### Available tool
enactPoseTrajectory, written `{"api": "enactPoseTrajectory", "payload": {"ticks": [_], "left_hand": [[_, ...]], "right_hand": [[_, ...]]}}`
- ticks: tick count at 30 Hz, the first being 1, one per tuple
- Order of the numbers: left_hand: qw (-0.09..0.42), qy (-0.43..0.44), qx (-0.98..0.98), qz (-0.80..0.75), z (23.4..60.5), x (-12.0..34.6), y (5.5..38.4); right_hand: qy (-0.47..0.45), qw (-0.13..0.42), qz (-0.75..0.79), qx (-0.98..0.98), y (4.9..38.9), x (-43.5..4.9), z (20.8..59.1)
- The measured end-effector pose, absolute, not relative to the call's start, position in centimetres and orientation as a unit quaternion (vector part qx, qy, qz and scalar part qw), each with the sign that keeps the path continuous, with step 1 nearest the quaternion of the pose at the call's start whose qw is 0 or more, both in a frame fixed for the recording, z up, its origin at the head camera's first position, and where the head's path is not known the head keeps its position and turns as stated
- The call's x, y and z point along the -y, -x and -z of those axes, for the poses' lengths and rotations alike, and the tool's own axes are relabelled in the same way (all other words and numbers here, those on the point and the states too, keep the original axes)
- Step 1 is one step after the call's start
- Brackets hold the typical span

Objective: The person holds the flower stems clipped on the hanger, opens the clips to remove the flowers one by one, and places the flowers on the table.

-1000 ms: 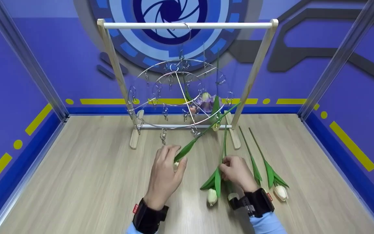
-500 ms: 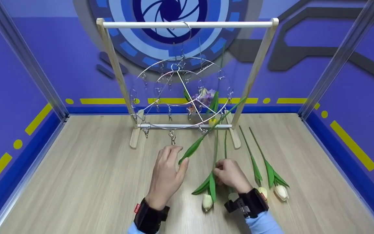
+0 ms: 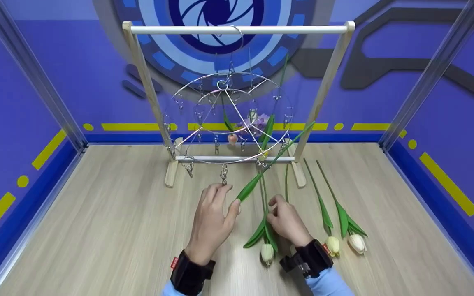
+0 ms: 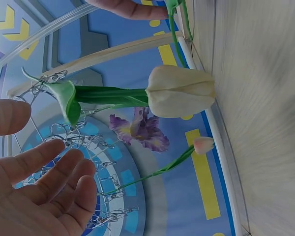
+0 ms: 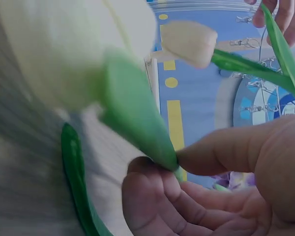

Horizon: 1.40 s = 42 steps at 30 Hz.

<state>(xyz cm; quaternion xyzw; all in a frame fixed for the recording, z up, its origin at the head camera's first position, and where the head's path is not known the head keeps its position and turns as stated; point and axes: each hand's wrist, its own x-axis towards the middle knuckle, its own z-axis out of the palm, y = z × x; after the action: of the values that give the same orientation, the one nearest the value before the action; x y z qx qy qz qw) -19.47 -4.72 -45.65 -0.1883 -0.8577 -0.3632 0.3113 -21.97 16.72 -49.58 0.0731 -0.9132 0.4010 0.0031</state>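
Observation:
My left hand (image 3: 214,222) is held below the round clip hanger (image 3: 241,160), its fingers loosely bent with nothing between them. By its thumb a green leaf (image 3: 248,189) slants up along a stem. In the left wrist view, a white tulip (image 4: 179,92) hangs head down beside the hand, its leaf near the clips. My right hand (image 3: 288,222) is over the table, and in the right wrist view thumb and fingers pinch the green leaf or stem (image 5: 137,113) of another white tulip (image 3: 267,253). The exact pinch spot is partly hidden.
The hanger hangs from a wooden rack (image 3: 237,30). A purple flower (image 3: 257,123) and a small pink tulip (image 3: 232,139) hang at its back. On the table (image 3: 97,230) to the right lie a yellowish tulip (image 3: 333,246) and a white tulip (image 3: 357,243).
My right hand has shifted left with its tulip, uncovering the yellowish one. The hanger has turned, carrying the pink tulip leftward and a clip towards my left fingertips. My left hand has barely moved.

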Motion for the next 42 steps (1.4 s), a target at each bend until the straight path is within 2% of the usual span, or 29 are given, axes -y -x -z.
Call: {"api": "enactPoseTrajectory", "payload": {"ticks": [15, 25, 42], "left_hand": [[0.308, 0.183, 0.86, 0.363, 45.69, 4.85, 19.43], [0.304, 0.182, 0.862, 0.363, 45.79, 4.99, 19.5], [0.309, 0.187, 0.861, 0.358, 45.95, 4.91, 19.58]], "right_hand": [[-0.136, 0.046, -0.39, 0.91, 22.6, -16.12, 50.24], [-0.15, -0.008, -0.384, 0.911, 22.87, -15.76, 50.2], [-0.157, -0.033, -0.391, 0.906, 22.66, -15.96, 50.04]]}}
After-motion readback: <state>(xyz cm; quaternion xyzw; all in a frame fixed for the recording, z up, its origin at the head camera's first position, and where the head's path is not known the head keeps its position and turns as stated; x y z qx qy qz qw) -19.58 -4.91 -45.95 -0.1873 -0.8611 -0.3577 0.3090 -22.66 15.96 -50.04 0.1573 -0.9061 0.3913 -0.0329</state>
